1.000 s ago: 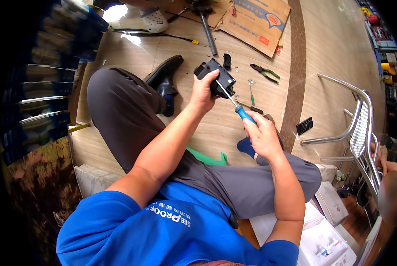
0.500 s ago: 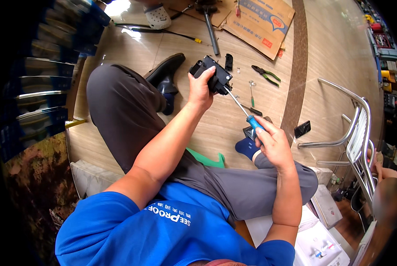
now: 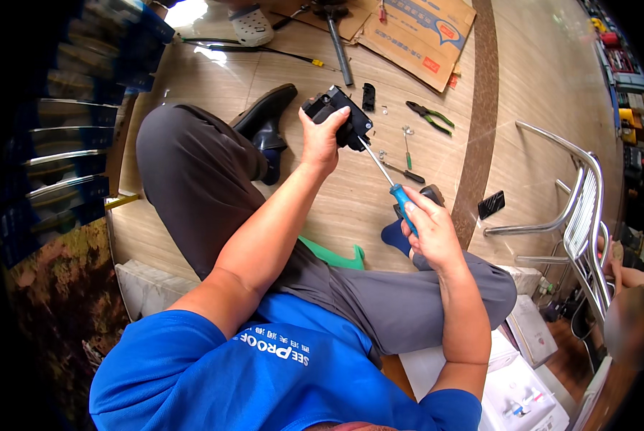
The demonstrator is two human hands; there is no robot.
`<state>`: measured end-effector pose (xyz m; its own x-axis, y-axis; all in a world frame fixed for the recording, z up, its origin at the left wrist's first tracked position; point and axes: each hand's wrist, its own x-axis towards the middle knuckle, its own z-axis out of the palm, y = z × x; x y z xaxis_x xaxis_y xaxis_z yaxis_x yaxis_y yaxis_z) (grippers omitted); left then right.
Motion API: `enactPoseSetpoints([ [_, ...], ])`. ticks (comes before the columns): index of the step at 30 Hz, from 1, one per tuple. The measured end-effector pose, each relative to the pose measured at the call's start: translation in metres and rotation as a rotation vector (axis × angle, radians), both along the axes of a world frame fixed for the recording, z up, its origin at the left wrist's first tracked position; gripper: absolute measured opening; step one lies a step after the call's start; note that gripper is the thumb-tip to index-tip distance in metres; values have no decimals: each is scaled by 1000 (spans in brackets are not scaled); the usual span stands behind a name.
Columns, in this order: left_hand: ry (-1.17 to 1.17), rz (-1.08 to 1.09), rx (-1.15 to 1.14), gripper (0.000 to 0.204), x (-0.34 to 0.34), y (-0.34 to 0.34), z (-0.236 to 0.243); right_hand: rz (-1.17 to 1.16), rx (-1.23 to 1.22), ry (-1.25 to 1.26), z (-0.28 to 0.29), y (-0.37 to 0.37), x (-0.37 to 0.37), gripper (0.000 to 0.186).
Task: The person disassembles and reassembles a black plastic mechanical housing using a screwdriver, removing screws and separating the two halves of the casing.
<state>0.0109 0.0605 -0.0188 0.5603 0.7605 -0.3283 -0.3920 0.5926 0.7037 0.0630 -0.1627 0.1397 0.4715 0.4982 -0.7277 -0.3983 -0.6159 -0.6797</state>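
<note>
Head view: left hand (image 3: 322, 144) closed around a black box (image 3: 353, 122), held over the floor (image 3: 322, 215) just right of a black shoe (image 3: 264, 118); right hand (image 3: 432, 231) grips a blue-handled screwdriver (image 3: 399, 197), shaft slanting up-left, tip at the box's lower right corner, exact seating too small to tell. On floor nearby: small black part (image 3: 368, 96), hammer (image 3: 339, 49), pliers (image 3: 424, 113) with green handles

From head height, the left hand (image 3: 322, 140), the right hand (image 3: 433, 228) and the floor (image 3: 444, 161) beyond are being viewed downward at close range, edges being bent by the fisheye lens.
</note>
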Motion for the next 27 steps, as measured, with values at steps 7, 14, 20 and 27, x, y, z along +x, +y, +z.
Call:
enactPoseSetpoints([
  [7,2,-27,-39,58,-1,4,-7,24,22,-18,-11,2,-3,46],
  [14,3,-69,-64,56,-4,9,-11,48,25,-39,-11,6,-5,45],
  [20,44,27,3,22,2,3,-3,100,15,-90,-17,6,-1,45],
  [27,11,-35,-32,64,0,7,-5,219,104,-387,-28,9,-7,41],
])
